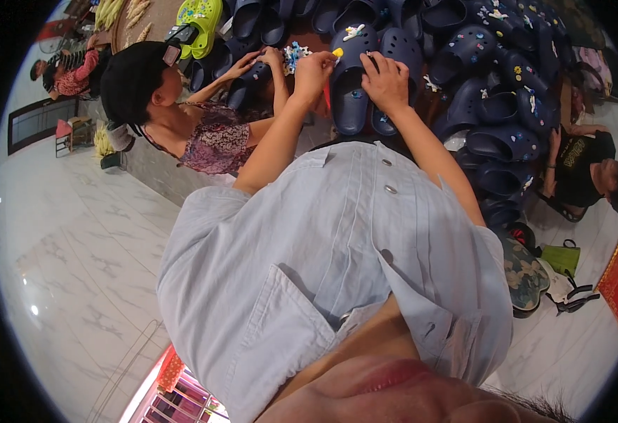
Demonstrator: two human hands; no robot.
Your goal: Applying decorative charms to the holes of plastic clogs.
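Observation:
A pair of navy blue foam clogs stands upright before me, toes away. My left hand (314,75) is closed in a pinch at the left edge of the left clog (351,102), with a small yellow charm (338,53) at its fingertips. Curled over the same clog's right side and upper, my right hand (386,83) grips it between thumb and fingers; what lies under the fingertips is hidden. A white charm (354,32) sits on the upper. The right clog (399,48) is partly covered by my right hand.
More navy clogs (503,144), many with colourful charms, are heaped to the right and behind. Lime green clogs (200,28) lie far left, near blue-and-white charms (295,55). A co-worker in a black cap (134,81) handles clogs at my left; another person (588,169) sits right.

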